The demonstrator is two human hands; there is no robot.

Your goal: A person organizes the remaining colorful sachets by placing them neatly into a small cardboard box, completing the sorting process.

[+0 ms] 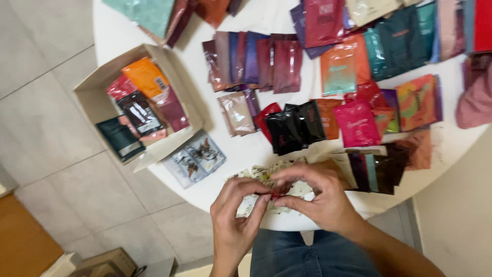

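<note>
A round white table stands on a floor of large pale grey tiles. At the lower left is an orange-brown surface, beside it brown cardboard boxes. The light is soft and even

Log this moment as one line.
both hands pinch small red item | pale packets beneath | box holds sachets | white table

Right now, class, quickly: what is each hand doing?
Left hand: fingers pinched shut on a small red item.
Right hand: fingers pinched shut on the same small red item, above the pale sachets.
</note>
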